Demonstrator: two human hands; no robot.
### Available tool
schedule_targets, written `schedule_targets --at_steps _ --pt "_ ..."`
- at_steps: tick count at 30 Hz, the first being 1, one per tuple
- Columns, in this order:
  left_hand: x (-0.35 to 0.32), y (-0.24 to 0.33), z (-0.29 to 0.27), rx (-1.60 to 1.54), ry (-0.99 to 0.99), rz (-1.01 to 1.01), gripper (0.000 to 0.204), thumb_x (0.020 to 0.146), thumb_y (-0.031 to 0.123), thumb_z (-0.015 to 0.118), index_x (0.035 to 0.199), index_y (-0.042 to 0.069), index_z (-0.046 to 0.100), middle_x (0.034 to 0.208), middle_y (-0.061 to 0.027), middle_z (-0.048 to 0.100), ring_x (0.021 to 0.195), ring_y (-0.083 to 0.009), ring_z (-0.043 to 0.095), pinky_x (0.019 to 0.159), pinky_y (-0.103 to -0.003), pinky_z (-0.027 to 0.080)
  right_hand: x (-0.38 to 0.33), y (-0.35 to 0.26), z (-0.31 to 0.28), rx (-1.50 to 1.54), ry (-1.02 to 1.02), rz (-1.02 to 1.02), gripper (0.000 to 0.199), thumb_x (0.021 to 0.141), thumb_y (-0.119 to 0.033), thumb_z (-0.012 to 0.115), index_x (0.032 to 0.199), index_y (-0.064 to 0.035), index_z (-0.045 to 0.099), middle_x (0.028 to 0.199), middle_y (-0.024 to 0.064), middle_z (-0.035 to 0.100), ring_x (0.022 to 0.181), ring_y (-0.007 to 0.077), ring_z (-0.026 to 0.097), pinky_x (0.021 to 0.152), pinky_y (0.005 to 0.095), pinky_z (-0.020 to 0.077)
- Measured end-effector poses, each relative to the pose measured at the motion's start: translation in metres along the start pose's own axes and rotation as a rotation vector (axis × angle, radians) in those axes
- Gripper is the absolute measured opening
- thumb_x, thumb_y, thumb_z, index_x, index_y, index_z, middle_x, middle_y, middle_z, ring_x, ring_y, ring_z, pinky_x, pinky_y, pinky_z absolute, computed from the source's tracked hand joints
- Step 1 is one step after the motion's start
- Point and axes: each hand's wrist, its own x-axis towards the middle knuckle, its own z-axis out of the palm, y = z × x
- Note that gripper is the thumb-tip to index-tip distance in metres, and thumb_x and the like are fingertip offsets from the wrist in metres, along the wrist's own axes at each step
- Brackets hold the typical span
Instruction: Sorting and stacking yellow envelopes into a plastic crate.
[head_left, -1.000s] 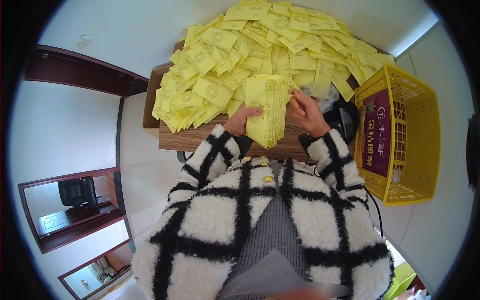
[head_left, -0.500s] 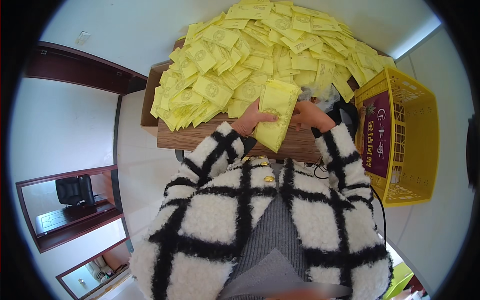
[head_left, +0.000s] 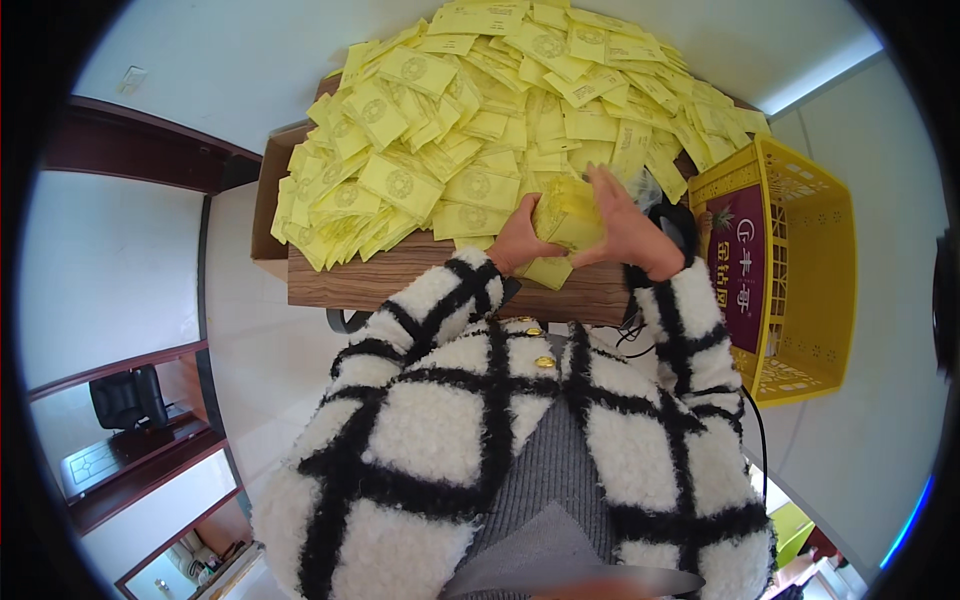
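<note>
A small bundle of yellow paper packets (head_left: 568, 213) is squeezed between my two hands above the table's near edge. My left hand (head_left: 520, 240) grips its left side, thumb at the lower corner. Along the right side my right hand (head_left: 632, 230) cups it, fingers straight up and thumb at the bottom edge. Another yellow piece (head_left: 548, 272) shows just below the bundle; whether it belongs to it I cannot tell. Right behind my hands rises a large heap of similar flat yellow packets (head_left: 400, 180), many with a dark round print.
The heap covers most of a brown wood-grain table (head_left: 350, 283). A cardboard box (head_left: 270, 205) stands at the table's left. On the right is a yellow plastic crate (head_left: 820, 290) with a purple panel. Crumpled clear plastic (head_left: 645, 187) and a black cable (head_left: 762, 440) lie nearby.
My right hand has opened out from beside the bundle and closed against its right side. The bundle, held tall in my left hand before, now sits between both hands. The whole view has shifted slightly.
</note>
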Motion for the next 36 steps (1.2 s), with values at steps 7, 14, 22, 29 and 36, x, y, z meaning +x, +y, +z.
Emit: schedule_targets --at_steps 7,14,22,29,36 --pt "0.021 -0.023 0.011 0.258 -0.043 0.109 0.091 0.053 0.017 0.089 0.126 0.002 0.037 0.117 -0.012 0.052 0.11 -0.0198 0.051 0.095 -0.033 0.042 0.016 -0.011 0.024 -0.45 -0.081 0.155 0.129 0.048 -0.037 0.089 0.149 -0.0113 0.012 0.143 0.0209 0.032 0.132 0.0444 0.027 0.107 0.0574 0.0225" --pt "0.022 -0.04 0.008 0.284 -0.057 0.093 0.09 0.054 0.021 0.09 0.125 0.003 0.038 0.115 -0.0143 0.054 0.106 -0.0229 0.053 0.093 -0.034 0.042 0.014 0.018 0.06 -0.485 0.027 0.113 0.119 0.052 -0.031 0.086 0.148 -0.0092 0.018 0.114 0.011 0.052 0.11 0.0311 0.048 0.105 0.0546 0.0248" --pt "0.014 -0.052 0.001 0.449 -0.028 0.229 0.092 0.055 0.03 0.089 0.125 0.003 0.037 0.112 -0.0187 0.057 0.104 -0.0316 0.058 0.089 -0.038 0.046 0.017 0.025 0.075 -0.555 0.038 0.006 0.077 0.05 -0.031 0.085 0.113 -0.0057 0.048 0.109 0.0136 0.053 0.108 0.0314 0.05 0.101 0.0498 0.0305" --pt "0.005 -0.049 0.0 0.581 0.032 0.123 0.091 0.055 0.034 0.088 0.124 0.003 0.039 0.11 -0.021 0.058 0.102 -0.0356 0.058 0.085 -0.04 0.047 0.022 0.036 0.084 -0.468 -0.027 -0.097 0.065 0.05 -0.027 0.084 0.101 -0.0059 0.05 0.09 0.0132 0.059 0.088 0.0315 0.057 0.077 0.0381 0.045" --pt "-0.007 -0.036 0.002 0.788 0.087 0.1 0.09 0.057 0.034 0.086 0.126 0.001 0.039 0.11 -0.0213 0.057 0.104 -0.0355 0.056 0.087 -0.04 0.046 0.023 0.032 0.087 -0.48 -0.067 -0.088 0.064 0.05 -0.026 0.083 0.101 -0.0052 0.05 0.09 0.0129 0.059 0.086 0.031 0.058 0.075 0.0389 0.0462"
